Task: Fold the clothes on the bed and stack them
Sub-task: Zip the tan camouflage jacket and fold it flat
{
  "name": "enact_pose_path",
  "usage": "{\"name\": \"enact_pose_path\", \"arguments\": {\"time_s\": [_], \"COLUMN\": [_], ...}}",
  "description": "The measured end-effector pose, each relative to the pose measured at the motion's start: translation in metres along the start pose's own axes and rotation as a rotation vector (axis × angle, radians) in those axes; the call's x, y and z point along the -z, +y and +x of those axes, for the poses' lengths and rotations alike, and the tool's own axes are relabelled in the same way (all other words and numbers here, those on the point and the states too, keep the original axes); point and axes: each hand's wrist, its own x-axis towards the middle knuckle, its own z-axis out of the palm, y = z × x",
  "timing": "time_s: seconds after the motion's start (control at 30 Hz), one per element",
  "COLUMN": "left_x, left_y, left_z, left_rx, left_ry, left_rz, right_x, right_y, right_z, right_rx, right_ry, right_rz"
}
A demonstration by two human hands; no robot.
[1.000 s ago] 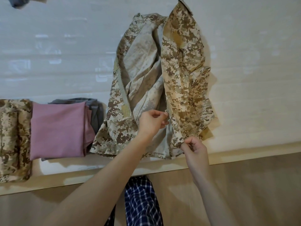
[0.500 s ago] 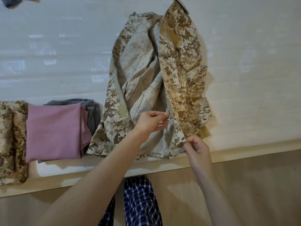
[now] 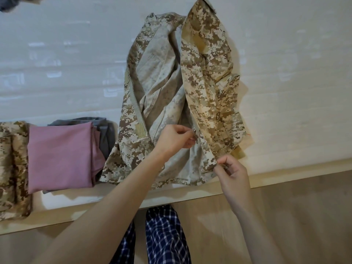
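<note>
nearest us, our legs in checked trousers (image 3: 165, 235) stand against the wooden bed side (image 3: 285, 216), so we work over the near edge of the bed (image 3: 295, 92) with the garment drawn close. our right hand (image 3: 234, 173) is closed in a pinch on the bottom corner of the right front panel of the camouflage jacket (image 3: 207, 77); we judge this is to hold that edge taut and steady. just beyond it, our left hand (image 3: 174, 139) pinches the zip slider (image 3: 195, 135) between thumb and fingertips, on the inner edge of the same panel. the two grips together read as getting the zip ready, one hand anchoring while the other works the slider. the matching zip tape (image 3: 135, 103) on the left panel lies well apart, so the jacket lies open, pale lining up, collar end away from us. we think the fronts need squaring before any fold, since a loose front would slip out of shape. to the left, just beside the jacket's hem, a pink garment (image 3: 61, 155) lies folded on a grey garment (image 3: 106, 134), with a folded camouflage piece (image 3: 11, 164) next to them: finished work, we judge, set within reach for stacking. at the far left corner a dark cloth (image 3: 9, 4) shows only in part; we cannot tell what it is.
</note>
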Motion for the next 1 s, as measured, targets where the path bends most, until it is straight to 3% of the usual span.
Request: {"name": "enact_pose_path", "arguments": {"time_s": [0.17,0.3,0.4,0.47,0.5,0.57,0.63,0.7,0.83,1.0], "left_x": [0.008,0.005,-0.001,-0.007,-0.009,-0.013,-0.014,-0.016,-0.018,-0.002], "left_y": [0.006,0.007,0.0,-0.007,-0.01,-0.014,-0.015,-0.015,-0.014,-0.019], "left_z": [0.0,0.001,0.001,-0.002,-0.004,-0.007,-0.011,-0.014,-0.021,-0.028], "left_rx": [0.354,0.474,0.388,0.326,0.296,0.241,0.197,0.158,0.124,0.25], "left_ry": [-0.161,-0.223,-0.153,-0.08,-0.041,0.021,0.059,0.091,0.128,0.118], "left_rz": [-0.529,-0.528,-0.405,-0.339,-0.328,-0.337,-0.355,-0.336,-0.402,-0.656], "right_x": [0.008,0.009,0.006,0.001,-0.002,-0.009,-0.017,-0.025,-0.038,-0.042], "right_y": [0.008,0.019,0.033,0.04,0.041,0.035,0.021,0.006,-0.015,-0.014], "right_z": [0.002,0.0,0.004,0.009,0.012,0.016,0.025,0.04,0.076,0.1], "right_rx": [-0.071,-0.188,-0.475,-0.629,-0.623,-0.438,-0.246,-0.171,-0.17,-0.391], "right_ry": [0.065,0.122,0.293,0.274,0.239,0.222,0.241,0.204,0.058,-0.197], "right_rz": [0.063,0.195,0.385,0.179,-0.003,-0.231,-0.232,-0.208,-0.243,-0.14]}}
